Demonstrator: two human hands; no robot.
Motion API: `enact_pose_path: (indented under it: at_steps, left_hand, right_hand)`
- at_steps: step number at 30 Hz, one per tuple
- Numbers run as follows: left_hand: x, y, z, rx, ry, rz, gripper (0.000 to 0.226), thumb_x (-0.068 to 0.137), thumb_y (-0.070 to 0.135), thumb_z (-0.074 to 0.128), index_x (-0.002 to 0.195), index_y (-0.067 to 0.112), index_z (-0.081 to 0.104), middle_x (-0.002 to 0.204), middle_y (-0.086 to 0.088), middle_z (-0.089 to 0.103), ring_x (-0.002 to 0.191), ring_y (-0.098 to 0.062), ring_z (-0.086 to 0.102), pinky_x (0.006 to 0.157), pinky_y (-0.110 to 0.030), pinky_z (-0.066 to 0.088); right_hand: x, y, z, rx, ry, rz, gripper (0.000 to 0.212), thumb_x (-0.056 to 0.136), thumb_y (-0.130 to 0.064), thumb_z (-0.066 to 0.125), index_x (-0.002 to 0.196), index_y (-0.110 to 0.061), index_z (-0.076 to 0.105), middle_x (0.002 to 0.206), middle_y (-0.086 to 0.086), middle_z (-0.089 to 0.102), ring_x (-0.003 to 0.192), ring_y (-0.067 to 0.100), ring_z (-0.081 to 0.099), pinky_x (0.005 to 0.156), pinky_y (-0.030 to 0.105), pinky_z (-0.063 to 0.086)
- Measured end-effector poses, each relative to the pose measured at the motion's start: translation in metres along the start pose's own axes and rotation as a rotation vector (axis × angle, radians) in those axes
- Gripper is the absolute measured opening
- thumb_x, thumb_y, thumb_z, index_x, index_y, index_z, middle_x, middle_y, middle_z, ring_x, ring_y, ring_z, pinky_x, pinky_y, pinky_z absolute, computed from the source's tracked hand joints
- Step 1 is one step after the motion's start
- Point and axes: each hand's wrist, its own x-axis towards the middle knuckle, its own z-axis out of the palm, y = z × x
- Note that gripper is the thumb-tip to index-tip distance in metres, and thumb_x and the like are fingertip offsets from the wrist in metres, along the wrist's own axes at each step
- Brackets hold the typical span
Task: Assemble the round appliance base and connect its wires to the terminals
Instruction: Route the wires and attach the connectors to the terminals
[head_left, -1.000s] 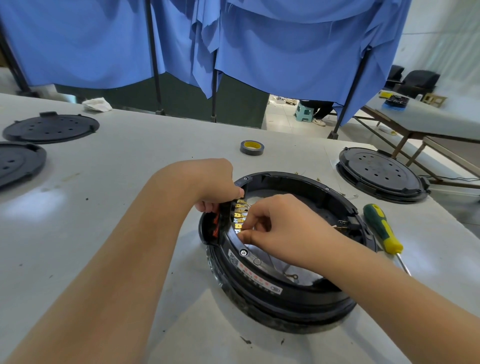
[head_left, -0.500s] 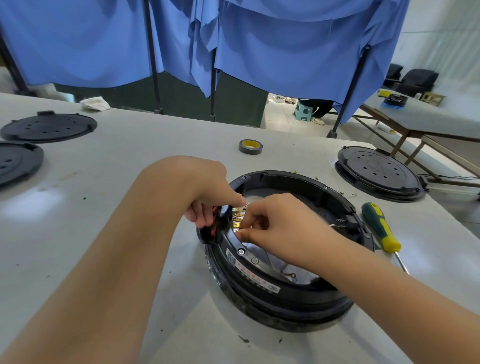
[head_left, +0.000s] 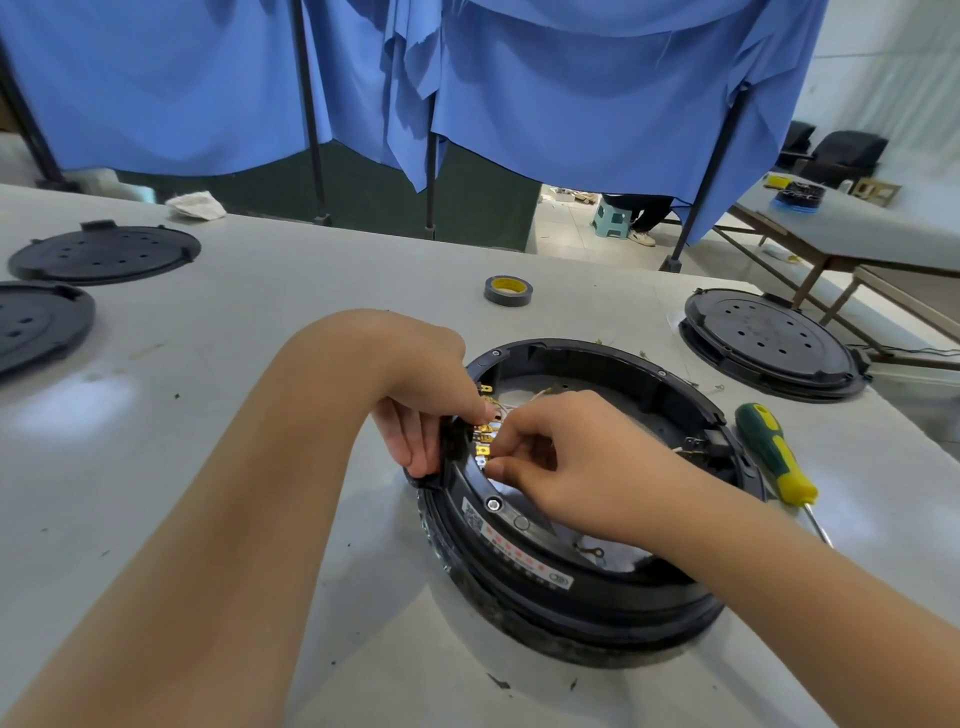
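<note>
Left hand (head_left: 423, 395): shifted a little toward the centre of the frame; fingers now stretched down over the outer left wall of the round base (head_left: 582, 519), where one second ago they were curled at the rim top; index tip now pressing near the upper brass terminals (head_left: 484, 441).
Right hand (head_left: 566, 457): moved slightly lower and nearer the left rim; thumb and fingertips now pinched close on the lowest terminals, more tightly than before.
Terminals: fewer brass tabs in sight than one second ago; upper ones now covered by the left index finger.
Red part at left rim: seen earlier, now hidden behind the left fingers.
</note>
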Motion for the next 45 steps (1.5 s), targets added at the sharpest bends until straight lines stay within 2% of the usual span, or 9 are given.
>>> enact_pose_path:
  at_steps: [2, 6, 13, 23, 28, 32, 39, 43, 45]
  left_hand:
    - [-0.0004, 0.0009, 0.0004, 0.005, -0.005, -0.004, 0.049, 0.098, 0.038, 0.051, 0.107, -0.011, 0.054, 0.057, -0.014, 0.069, 0.047, -0.019, 0.068, 0.044, -0.021, 0.052]
    - [-0.0010, 0.0020, 0.0012, 0.013, -0.008, -0.008, 0.049, 0.099, 0.037, 0.050, 0.107, -0.011, 0.055, 0.057, -0.014, 0.069, 0.046, -0.018, 0.067, 0.043, -0.021, 0.052]
    - [-0.0025, 0.0027, 0.0011, 0.008, -0.007, -0.009, 0.046, 0.099, 0.035, 0.051, 0.108, -0.010, 0.054, 0.054, -0.013, 0.068, 0.045, -0.018, 0.067, 0.044, -0.022, 0.052]
    - [-0.0003, 0.0043, 0.0005, 0.017, -0.004, -0.017, 0.047, 0.099, 0.035, 0.051, 0.105, -0.011, 0.054, 0.057, -0.015, 0.069, 0.046, -0.019, 0.067, 0.043, -0.021, 0.051]
    - [-0.0009, 0.0049, 0.0005, 0.026, -0.002, -0.018, 0.046, 0.099, 0.035, 0.051, 0.104, -0.011, 0.054, 0.056, -0.015, 0.068, 0.045, -0.019, 0.067, 0.042, -0.022, 0.051]
    - [-0.0011, 0.0059, 0.0007, 0.033, 0.005, -0.021, 0.045, 0.099, 0.034, 0.051, 0.105, -0.010, 0.053, 0.056, -0.014, 0.069, 0.046, -0.018, 0.067, 0.043, -0.022, 0.052]
    - [-0.0007, 0.0063, 0.0011, 0.044, 0.007, -0.022, 0.042, 0.100, 0.031, 0.049, 0.103, -0.010, 0.053, 0.055, -0.014, 0.068, 0.046, -0.019, 0.067, 0.043, -0.023, 0.052]
    - [-0.0004, 0.0052, 0.0011, 0.035, 0.006, -0.016, 0.041, 0.100, 0.031, 0.050, 0.102, -0.009, 0.052, 0.054, -0.014, 0.068, 0.045, -0.019, 0.067, 0.043, -0.022, 0.051]
    - [-0.0004, 0.0040, 0.0011, 0.022, 0.005, -0.010, 0.041, 0.100, 0.031, 0.050, 0.102, -0.009, 0.052, 0.054, -0.014, 0.068, 0.045, -0.018, 0.067, 0.042, -0.021, 0.051]
  right_hand:
    - [0.0001, -0.0019, 0.0002, -0.029, 0.003, -0.003, 0.021, 0.086, -0.032, 0.068, 0.068, -0.035, 0.057, 0.067, -0.007, 0.063, 0.063, 0.007, 0.055, 0.058, 0.020, 0.040]
    - [-0.0005, -0.0043, -0.0001, -0.060, -0.004, -0.019, 0.020, 0.088, -0.030, 0.066, 0.070, -0.032, 0.058, 0.067, -0.006, 0.063, 0.064, 0.009, 0.055, 0.055, 0.014, 0.034]
    - [-0.0005, -0.0074, -0.0002, -0.073, -0.004, -0.003, 0.027, 0.088, -0.029, 0.065, 0.064, -0.032, 0.052, 0.059, -0.011, 0.055, 0.060, 0.006, 0.052, 0.054, 0.015, 0.034]
    - [-0.0002, -0.0097, -0.0003, -0.077, 0.000, 0.004, 0.025, 0.089, -0.027, 0.063, 0.067, -0.031, 0.053, 0.064, -0.009, 0.060, 0.066, 0.009, 0.056, 0.063, 0.026, 0.042]
    - [0.0000, -0.0089, -0.0010, -0.076, -0.007, -0.019, 0.014, 0.090, -0.027, 0.064, 0.076, -0.023, 0.066, 0.072, -0.003, 0.066, 0.071, 0.015, 0.059, 0.068, 0.032, 0.046]
    - [-0.0002, -0.0089, -0.0006, -0.077, -0.004, -0.028, 0.015, 0.090, -0.029, 0.063, 0.079, -0.021, 0.068, 0.076, -0.001, 0.068, 0.074, 0.016, 0.060, 0.070, 0.034, 0.047]
    - [0.0001, -0.0091, 0.0008, -0.074, 0.014, -0.041, 0.014, 0.090, -0.025, 0.062, 0.079, -0.019, 0.067, 0.075, -0.002, 0.067, 0.073, 0.015, 0.059, 0.068, 0.031, 0.045]
    - [0.0006, -0.0074, 0.0014, -0.060, 0.018, -0.041, 0.019, 0.090, -0.024, 0.063, 0.072, -0.026, 0.058, 0.065, -0.010, 0.058, 0.067, 0.009, 0.054, 0.063, 0.027, 0.040]
    - [0.0008, -0.0057, 0.0022, -0.053, 0.024, -0.048, 0.018, 0.089, -0.026, 0.064, 0.071, -0.024, 0.060, 0.061, -0.009, 0.057, 0.064, 0.009, 0.054, 0.061, 0.025, 0.038]
